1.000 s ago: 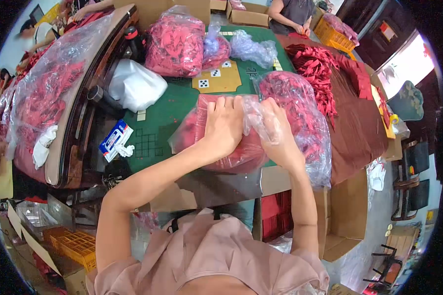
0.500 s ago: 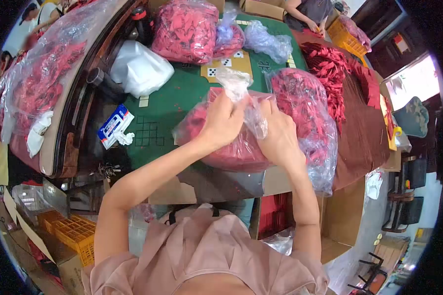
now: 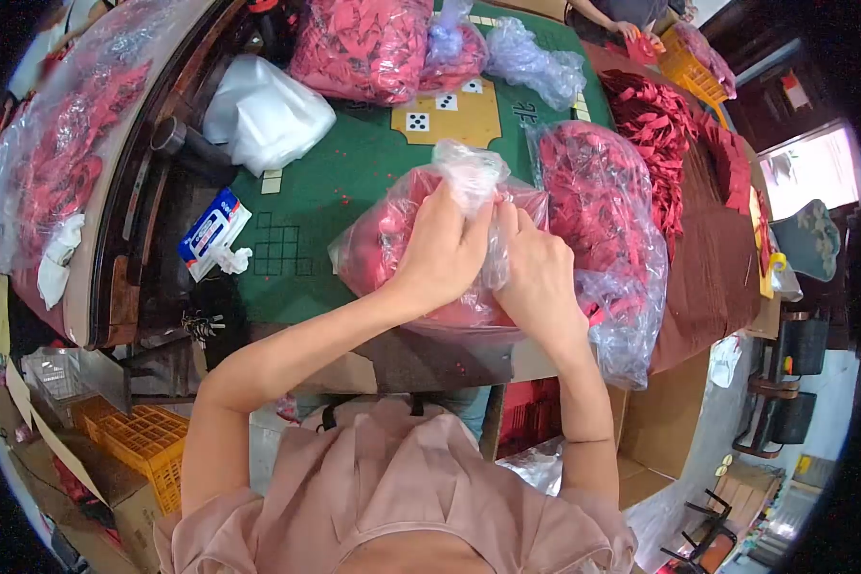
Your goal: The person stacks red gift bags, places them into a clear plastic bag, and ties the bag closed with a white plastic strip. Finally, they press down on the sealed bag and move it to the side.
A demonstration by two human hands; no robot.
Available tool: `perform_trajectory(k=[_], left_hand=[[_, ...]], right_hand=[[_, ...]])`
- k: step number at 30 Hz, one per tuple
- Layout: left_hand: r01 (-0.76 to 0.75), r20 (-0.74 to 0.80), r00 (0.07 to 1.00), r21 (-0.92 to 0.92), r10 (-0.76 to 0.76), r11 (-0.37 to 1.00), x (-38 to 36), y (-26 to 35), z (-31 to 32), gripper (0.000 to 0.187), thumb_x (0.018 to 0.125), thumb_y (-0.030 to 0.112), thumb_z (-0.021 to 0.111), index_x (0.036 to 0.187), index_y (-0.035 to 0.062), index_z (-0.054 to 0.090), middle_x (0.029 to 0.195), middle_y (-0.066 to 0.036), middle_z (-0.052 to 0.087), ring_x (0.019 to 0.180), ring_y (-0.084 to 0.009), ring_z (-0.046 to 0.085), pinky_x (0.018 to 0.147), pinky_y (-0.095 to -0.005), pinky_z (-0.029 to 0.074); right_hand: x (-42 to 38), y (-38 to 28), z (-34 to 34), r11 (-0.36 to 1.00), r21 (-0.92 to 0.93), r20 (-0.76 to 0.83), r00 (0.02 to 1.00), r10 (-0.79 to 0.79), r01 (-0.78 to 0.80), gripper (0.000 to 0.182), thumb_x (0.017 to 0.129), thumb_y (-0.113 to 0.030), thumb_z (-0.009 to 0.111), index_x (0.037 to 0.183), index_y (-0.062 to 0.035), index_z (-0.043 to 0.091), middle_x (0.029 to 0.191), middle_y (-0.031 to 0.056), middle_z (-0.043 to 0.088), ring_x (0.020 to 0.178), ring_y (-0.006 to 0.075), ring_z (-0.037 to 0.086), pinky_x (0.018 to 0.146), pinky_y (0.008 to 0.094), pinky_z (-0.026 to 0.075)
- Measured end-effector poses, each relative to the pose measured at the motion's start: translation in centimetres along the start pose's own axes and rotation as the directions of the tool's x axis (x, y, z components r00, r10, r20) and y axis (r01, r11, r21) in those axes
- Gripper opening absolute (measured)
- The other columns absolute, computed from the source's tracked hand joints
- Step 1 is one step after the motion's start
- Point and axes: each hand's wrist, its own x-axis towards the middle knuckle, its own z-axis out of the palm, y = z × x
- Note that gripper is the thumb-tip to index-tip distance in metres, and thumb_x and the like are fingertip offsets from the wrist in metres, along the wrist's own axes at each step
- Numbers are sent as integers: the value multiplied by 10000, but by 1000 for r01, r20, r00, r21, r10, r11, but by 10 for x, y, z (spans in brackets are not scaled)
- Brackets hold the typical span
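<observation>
In front of me on the green table sits a clear plastic bag point(image 3: 378, 244) full of red pieces. My left hand point(image 3: 443, 251) is closed around its gathered neck, and a bunched, whitish plastic end sticks up above the fist. Beside it, my right hand point(image 3: 542, 277) pinches a twisted strand of the same plastic. The two hands almost touch at the fingertips. Close to my right hand lies another clear bag of red ribbon-like pieces point(image 3: 598, 191).
A big bag of red pieces point(image 3: 362, 48), crumpled clear plastic point(image 3: 536, 65) and a white plastic bag point(image 3: 268, 115) lie farther back. Left are a tissue pack point(image 3: 212, 230) and a dark cup point(image 3: 187, 148). Red strips point(image 3: 649, 110) cover the right side, near another person's hand point(image 3: 626, 30).
My hands have drawn closer together at the bag's neck, the right one shifting slightly down. The view has shifted a little. At the back, the other person's hand now holds something red-orange.
</observation>
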Motion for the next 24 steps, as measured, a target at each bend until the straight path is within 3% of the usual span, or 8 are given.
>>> perform_trajectory(k=[3,6,8,11,14,18,21,24], left_hand=[[-93,-20,995,104,96,990,1,6,0,271,859,33,499,1121,-31,524,1015,-288,578,979,-482,543,844,-522,431],[-156,-18,987,134,160,979,2,4,-5,306,849,23,485,1149,-28,510,1047,-295,564,1016,-488,527,860,-535,423],[-150,-18,988,112,153,982,6,7,-7,319,859,35,470,1171,-24,498,1051,-300,558,1026,-495,518,865,-541,419],[-75,-8,997,98,76,992,5,-3,-7,269,894,64,464,1139,-37,510,1044,-293,564,1006,-485,527,857,-506,427],[80,36,996,-4,-80,997,1,5,-7,201,993,131,458,1081,-21,555,982,-112,600,914,-179,550,805,-332,440],[55,16,998,-97,-53,994,-4,6,-5,184,996,141,462,1049,-7,558,995,-69,576,929,-159,527,830,-308,425],[157,60,987,-222,-147,962,-6,11,-7,203,997,148,473,1099,-6,556,1041,-47,581,966,-124,518,857,-289,421],[37,64,997,-38,-34,999,-10,6,-5,241,993,150,487,1167,-4,550,1071,-57,590,989,-122,524,865,-282,421]], right_hand=[[8,9,-15,988,152,48,998,-30,22,293,746,-19,584,1007,4,451,876,241,618,725,440,623,619,512,508],[19,13,-20,952,298,43,995,-91,74,247,795,-38,558,1011,10,448,839,252,633,724,474,611,634,531,503],[26,0,-21,974,220,67,997,48,-61,234,803,-47,552,1004,15,449,833,258,630,704,471,612,612,533,504],[20,-7,-5,999,17,-34,999,41,-40,210,809,-56,557,984,-2,455,812,221,600,640,403,629,527,480,514],[12,-4,-5,997,30,3,998,68,-68,234,782,-33,571,985,-24,453,843,183,590,645,379,639,516,458,518],[7,-3,-2,989,22,73,987,143,-145,285,790,-92,617,1007,-22,445,861,208,600,668,419,623,554,492,504],[4,-1,-2,988,108,26,993,111,-113,306,780,-86,630,1013,-19,444,866,213,600,677,424,619,560,490,503],[0,-3,-6,982,137,14,991,130,-131,311,781,-91,637,1009,-13,441,877,222,610,703,437,620,572,488,504]])
